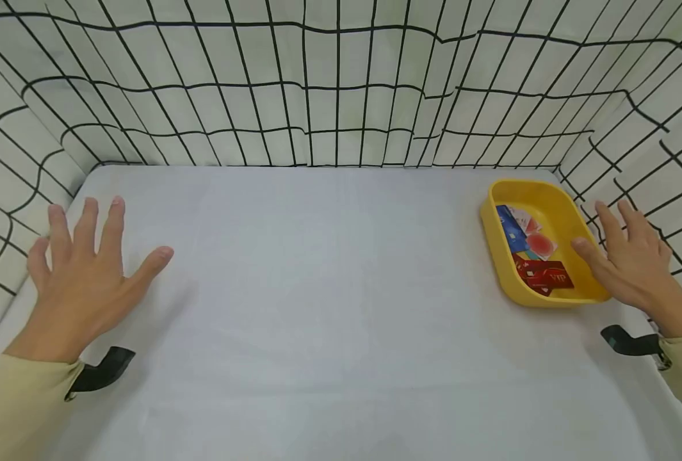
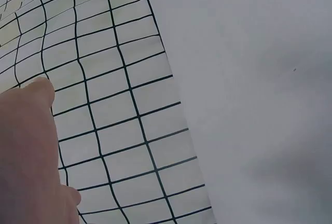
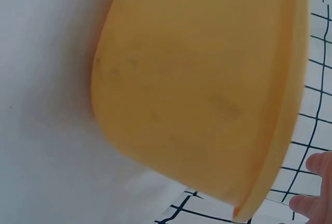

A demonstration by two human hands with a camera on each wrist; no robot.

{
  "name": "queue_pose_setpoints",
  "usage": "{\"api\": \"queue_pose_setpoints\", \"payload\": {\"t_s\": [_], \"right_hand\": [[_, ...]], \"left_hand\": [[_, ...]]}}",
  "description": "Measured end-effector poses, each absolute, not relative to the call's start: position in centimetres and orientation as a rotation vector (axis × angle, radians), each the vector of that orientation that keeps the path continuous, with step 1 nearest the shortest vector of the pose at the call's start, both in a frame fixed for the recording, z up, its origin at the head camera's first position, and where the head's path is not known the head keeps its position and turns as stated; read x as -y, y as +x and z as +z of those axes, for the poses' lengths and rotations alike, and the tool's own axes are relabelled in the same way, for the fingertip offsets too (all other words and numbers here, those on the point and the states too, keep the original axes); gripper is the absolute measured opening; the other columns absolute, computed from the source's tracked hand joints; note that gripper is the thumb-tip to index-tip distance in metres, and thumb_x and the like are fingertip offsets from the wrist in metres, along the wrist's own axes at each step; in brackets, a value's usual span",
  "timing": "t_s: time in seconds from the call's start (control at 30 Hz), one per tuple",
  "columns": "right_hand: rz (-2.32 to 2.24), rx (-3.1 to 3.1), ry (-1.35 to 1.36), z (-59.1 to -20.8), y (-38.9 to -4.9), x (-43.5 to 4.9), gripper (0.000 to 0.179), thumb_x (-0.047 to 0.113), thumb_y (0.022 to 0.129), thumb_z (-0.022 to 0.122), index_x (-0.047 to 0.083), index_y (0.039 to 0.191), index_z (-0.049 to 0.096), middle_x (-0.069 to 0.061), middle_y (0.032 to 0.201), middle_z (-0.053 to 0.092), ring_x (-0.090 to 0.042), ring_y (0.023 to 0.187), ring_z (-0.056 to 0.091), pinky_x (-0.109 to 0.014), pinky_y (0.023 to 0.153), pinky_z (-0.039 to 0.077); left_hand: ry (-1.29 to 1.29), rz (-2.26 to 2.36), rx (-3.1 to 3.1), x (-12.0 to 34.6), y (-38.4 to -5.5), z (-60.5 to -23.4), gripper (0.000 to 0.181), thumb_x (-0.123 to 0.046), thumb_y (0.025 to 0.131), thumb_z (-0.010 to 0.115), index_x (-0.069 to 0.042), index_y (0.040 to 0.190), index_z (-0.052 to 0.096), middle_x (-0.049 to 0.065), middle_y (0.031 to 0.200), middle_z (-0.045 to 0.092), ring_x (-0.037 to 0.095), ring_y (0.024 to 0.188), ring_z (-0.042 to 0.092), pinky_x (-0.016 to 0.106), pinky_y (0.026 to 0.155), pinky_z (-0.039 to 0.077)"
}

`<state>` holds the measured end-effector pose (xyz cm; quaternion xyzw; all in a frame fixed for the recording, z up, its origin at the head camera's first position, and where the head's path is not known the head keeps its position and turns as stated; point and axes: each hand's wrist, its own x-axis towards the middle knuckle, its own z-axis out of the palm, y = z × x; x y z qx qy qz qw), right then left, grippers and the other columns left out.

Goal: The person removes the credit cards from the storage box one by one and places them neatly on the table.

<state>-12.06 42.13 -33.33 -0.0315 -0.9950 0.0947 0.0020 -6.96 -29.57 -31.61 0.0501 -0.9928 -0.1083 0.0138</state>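
My left hand (image 1: 84, 275) is spread over the left side of the white table, fingers apart and holding nothing. On the right, my right hand (image 1: 634, 256) is beside a yellow plastic bin (image 1: 496, 256), its thumb overlapping the bin's right rim in the head view. Inside the bin lie several cards: a blue card (image 1: 511, 229), a red card marked VIP (image 1: 551, 275) and a pale card with a red round patch (image 1: 541, 245). The right wrist view is mostly filled by the bin's outer wall (image 3: 192, 89), with fingertips (image 3: 316, 164) at the lower right edge.
A black wire grid (image 1: 337, 86) stands along the back and both sides of the white tabletop (image 1: 317, 269). The bin stands close to the right grid panel. A black strap end (image 1: 107, 369) sticks out by the left sleeve, another (image 1: 629, 340) by the right sleeve.
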Motion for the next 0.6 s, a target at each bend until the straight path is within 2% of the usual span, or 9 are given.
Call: {"api": "queue_pose_setpoints", "payload": {"t_s": [0.2,0.37,0.6], "right_hand": [[0.305,3.097,-0.119,-34.0,-12.3,-43.0,0.094,0.071,0.103,0.025,0.005,0.165,-0.005,-0.032,0.169,-0.011,-0.065,0.151,-0.001,-0.083,0.118,-0.005],[0.290,3.091,-0.114,-34.6,-12.6,-44.0,0.094,0.070,0.104,0.026,0.004,0.165,-0.004,-0.033,0.169,-0.008,-0.066,0.150,0.001,-0.084,0.117,-0.004],[0.286,3.085,-0.047,-35.2,-13.3,-45.1,0.088,0.060,0.107,0.033,0.002,0.164,0.001,-0.033,0.169,-0.001,-0.065,0.150,0.003,-0.085,0.117,-0.001]], "left_hand": [[0.109,-0.416,3.052,28.6,-8.0,-31.7,0.101,-0.073,0.100,0.037,-0.013,0.165,-0.012,0.021,0.172,-0.020,0.047,0.154,-0.034,0.079,0.117,-0.010],[0.062,-0.441,3.040,27.3,-8.8,-32.0,0.099,-0.072,0.100,0.038,-0.015,0.166,-0.008,0.020,0.173,-0.015,0.046,0.157,-0.030,0.080,0.117,-0.007],[0.011,-0.431,3.039,25.8,-9.6,-32.6,0.101,-0.072,0.099,0.039,-0.014,0.166,-0.010,0.022,0.174,-0.012,0.046,0.157,-0.028,0.078,0.118,-0.007]]}}
